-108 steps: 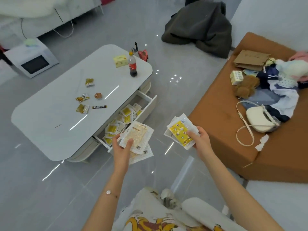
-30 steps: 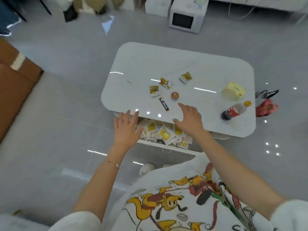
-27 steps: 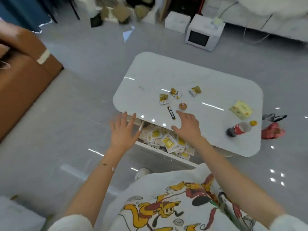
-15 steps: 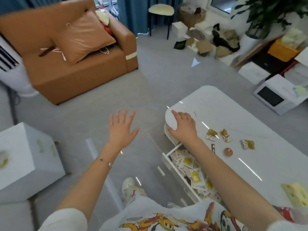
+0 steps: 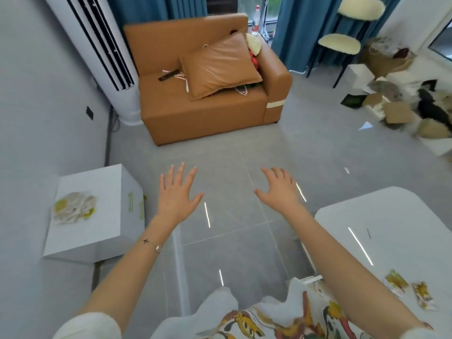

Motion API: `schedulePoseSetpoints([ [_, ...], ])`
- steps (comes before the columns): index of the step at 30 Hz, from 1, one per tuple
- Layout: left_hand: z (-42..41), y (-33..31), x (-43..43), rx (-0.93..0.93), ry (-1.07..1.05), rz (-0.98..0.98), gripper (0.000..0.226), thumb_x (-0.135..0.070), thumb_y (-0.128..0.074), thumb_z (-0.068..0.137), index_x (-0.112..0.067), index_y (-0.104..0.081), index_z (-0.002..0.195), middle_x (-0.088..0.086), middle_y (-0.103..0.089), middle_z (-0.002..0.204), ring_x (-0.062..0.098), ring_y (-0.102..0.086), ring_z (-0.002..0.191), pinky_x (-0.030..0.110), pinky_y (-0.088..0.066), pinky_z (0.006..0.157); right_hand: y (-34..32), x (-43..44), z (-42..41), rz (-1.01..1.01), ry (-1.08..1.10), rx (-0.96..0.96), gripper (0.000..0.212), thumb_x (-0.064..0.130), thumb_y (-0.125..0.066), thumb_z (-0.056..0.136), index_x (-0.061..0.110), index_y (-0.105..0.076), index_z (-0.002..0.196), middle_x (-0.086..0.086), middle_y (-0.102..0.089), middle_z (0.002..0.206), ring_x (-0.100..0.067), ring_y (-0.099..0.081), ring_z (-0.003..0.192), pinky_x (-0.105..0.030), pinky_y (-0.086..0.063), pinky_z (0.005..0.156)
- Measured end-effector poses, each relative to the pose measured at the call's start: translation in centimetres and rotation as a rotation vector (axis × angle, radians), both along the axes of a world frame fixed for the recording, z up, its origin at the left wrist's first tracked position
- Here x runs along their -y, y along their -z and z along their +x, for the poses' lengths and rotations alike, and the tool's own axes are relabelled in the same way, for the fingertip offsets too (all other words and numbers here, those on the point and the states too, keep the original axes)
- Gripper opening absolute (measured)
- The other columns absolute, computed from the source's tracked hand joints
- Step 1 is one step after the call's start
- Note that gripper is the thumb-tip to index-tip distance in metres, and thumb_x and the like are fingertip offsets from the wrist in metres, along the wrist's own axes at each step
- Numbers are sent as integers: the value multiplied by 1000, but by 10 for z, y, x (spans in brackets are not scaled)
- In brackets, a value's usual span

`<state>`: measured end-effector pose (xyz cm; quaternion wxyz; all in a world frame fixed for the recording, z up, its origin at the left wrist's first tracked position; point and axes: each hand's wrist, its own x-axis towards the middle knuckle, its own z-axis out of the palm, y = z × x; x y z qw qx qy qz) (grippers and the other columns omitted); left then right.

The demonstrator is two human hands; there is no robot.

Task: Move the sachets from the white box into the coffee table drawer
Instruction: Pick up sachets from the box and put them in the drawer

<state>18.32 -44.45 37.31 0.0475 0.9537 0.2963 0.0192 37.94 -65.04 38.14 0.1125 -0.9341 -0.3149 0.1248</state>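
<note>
The sachets (image 5: 73, 207) look light, thin and floppy, likely slick, so I'd pinch a small stack by its edges. They're a blurred heap of white packets with yellow-green patches at the top of the white box (image 5: 102, 231). The left hand (image 5: 177, 194) and right hand (image 5: 281, 192) hover spread and empty over the floor.

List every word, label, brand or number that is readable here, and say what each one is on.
No text here can be read.
On the white box: yellow-green marks on its side, too blurred to read.
On the sachets at its top: print too blurred.
On the snack packets on the coffee table: print too small and blurred.
On the bottle behind the sofa: red label, unreadable.
On the shirt: cartoon print, no letters legible.
</note>
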Motion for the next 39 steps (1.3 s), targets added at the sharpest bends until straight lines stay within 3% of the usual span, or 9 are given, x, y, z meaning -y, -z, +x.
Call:
schedulePoseSetpoints([
  [13,5,27,-125,-109,-314,-95,71,-59,-36,93,-31,-10,153,7,-4,161,33,-4,147,49,-5,117,24,-202,46,-22,-333,-23,74,49,-56,86,29,-22,150,-8,-22,157,-30,-12,145,-44,-16,117],
  [18,27,25,-174,-99,-479,-83,77,-65,-21,85,-30,-12,153,9,-8,161,35,-7,146,51,-6,117,21,-279,88,-1,-493,8,76,49,-55,87,28,-20,151,-8,-20,157,-30,-11,146,-44,-15,116],
  [24,35,18,-204,-32,-741,-135,70,-59,-31,94,-29,-10,153,6,-3,162,32,-2,147,50,-4,117,8,-379,110,-11,-723,52,73,47,-56,88,25,-24,150,-9,-24,154,-30,-10,146,-42,-14,116],
  [29,10,25,-233,-17,-932,-189,68,-57,-33,96,-33,-4,153,3,2,162,32,-1,148,50,-4,118,12,-458,80,-45,-906,22,73,48,-56,87,24,-27,149,-10,-27,152,-30,-13,145,-43,-16,117],
  [34,-38,42,-273,10,-1122,-176,79,-67,-11,82,-32,-13,152,6,-9,161,34,-8,147,52,-10,116,23,-540,21,-57,-1137,23,72,47,-56,87,25,-26,149,-11,-27,152,-30,-16,143,-43,-17,116],
  [39,-88,71,-332,-44,-1246,-214,70,-58,-35,94,-31,-7,153,4,-2,162,32,-2,148,51,-5,118,37,-624,-37,-42,-1263,34,69,45,-56,88,23,-29,148,-11,-31,149,-29,-20,142,-40,-19,114],
])
